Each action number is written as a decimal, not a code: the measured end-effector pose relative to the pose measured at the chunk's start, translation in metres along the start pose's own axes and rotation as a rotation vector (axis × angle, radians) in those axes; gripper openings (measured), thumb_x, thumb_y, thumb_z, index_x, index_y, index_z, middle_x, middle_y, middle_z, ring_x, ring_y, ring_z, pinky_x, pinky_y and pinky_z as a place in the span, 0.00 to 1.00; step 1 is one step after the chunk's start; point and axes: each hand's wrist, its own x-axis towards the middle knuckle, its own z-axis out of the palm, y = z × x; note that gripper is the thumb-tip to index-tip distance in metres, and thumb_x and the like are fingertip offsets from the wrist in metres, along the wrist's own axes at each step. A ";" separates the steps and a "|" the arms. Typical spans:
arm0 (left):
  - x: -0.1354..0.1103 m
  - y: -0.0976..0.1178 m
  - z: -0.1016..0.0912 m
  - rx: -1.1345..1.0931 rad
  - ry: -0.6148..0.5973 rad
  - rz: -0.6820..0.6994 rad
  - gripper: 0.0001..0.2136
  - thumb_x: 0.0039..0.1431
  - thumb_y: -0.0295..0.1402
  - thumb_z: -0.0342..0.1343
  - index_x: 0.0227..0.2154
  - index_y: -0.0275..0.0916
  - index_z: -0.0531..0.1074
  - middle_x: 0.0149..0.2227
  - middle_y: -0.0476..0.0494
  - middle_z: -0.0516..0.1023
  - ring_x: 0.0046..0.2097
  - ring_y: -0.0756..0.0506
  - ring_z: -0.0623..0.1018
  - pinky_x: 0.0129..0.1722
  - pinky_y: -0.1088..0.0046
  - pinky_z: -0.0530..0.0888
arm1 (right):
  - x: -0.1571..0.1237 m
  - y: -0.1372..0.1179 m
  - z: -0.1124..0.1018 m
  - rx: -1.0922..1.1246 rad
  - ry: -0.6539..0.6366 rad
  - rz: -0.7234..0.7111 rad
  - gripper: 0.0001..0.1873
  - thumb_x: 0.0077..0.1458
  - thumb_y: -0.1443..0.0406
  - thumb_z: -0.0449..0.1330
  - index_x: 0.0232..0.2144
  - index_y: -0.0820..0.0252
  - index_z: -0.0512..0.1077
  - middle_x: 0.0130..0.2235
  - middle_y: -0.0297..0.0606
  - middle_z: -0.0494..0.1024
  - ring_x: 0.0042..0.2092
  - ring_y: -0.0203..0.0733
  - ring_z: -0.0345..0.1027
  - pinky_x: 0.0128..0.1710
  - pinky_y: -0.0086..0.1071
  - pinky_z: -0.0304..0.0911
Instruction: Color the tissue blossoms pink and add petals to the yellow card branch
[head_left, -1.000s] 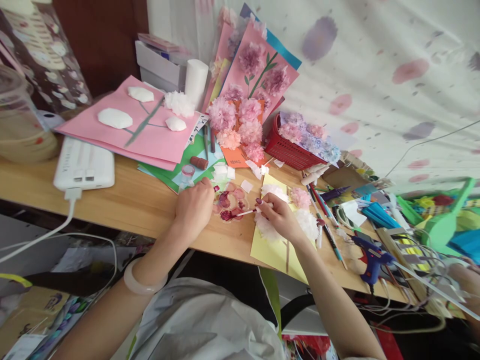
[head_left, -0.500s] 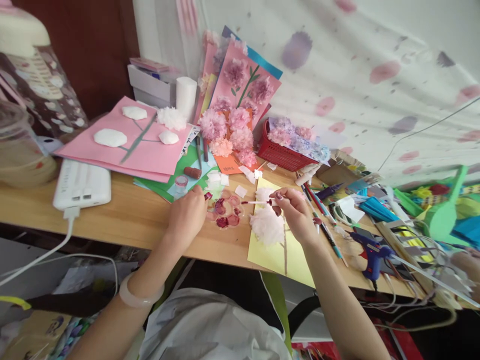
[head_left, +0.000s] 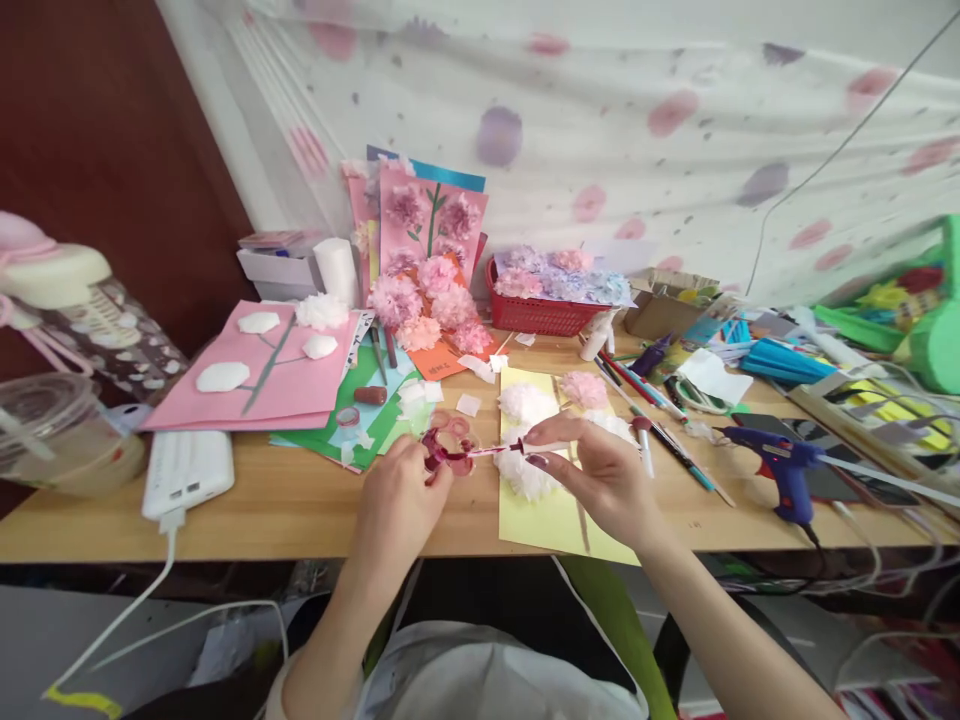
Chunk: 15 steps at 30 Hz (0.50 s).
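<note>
My right hand [head_left: 592,465] pinches the white cap of a thin applicator wand [head_left: 501,450], which points left with a dark red tip. That tip reaches a clear, flower-shaped palette [head_left: 459,440] smeared with pink and dark red. My left hand [head_left: 405,490] is closed at the palette's left edge, fingers partly hiding it. Beneath my right hand lies a yellow sheet [head_left: 529,525] bearing fluffy white paper flowers [head_left: 529,402], a pink flower [head_left: 583,388] and a drawn brown stem. Small white paper scraps [head_left: 469,404] lie just beyond the palette.
Pink card [head_left: 202,400] with white paper shapes lies left, near a white power bank [head_left: 187,470] and a plastic cup [head_left: 67,440]. A red basket [head_left: 540,315] of paper flowers stands behind. Pens and brushes [head_left: 679,450] and a blue glue gun [head_left: 784,465] lie right.
The view has turned and levelled. My left hand has moved from beside the palette onto its edge, and the palette looks tilted. The wand's tip is now at the palette.
</note>
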 end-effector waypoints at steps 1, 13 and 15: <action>-0.001 0.005 0.000 -0.028 0.005 0.022 0.09 0.56 0.29 0.52 0.21 0.40 0.65 0.27 0.46 0.73 0.28 0.47 0.74 0.29 0.72 0.67 | -0.001 -0.002 -0.003 -0.012 -0.003 -0.012 0.06 0.58 0.66 0.63 0.39 0.51 0.76 0.38 0.35 0.79 0.41 0.41 0.73 0.42 0.36 0.66; -0.006 0.044 0.002 0.016 -0.116 0.191 0.07 0.55 0.27 0.50 0.23 0.41 0.65 0.30 0.44 0.75 0.32 0.45 0.75 0.31 0.71 0.67 | -0.010 -0.011 -0.038 -0.089 -0.070 0.051 0.07 0.62 0.62 0.58 0.39 0.53 0.75 0.38 0.38 0.80 0.40 0.44 0.73 0.42 0.39 0.64; -0.012 0.051 0.007 0.041 -0.226 0.165 0.07 0.56 0.26 0.50 0.23 0.41 0.65 0.31 0.44 0.75 0.32 0.45 0.76 0.30 0.71 0.65 | -0.014 -0.014 -0.043 -0.144 -0.132 0.029 0.07 0.63 0.63 0.56 0.40 0.53 0.74 0.38 0.37 0.80 0.40 0.43 0.72 0.44 0.39 0.62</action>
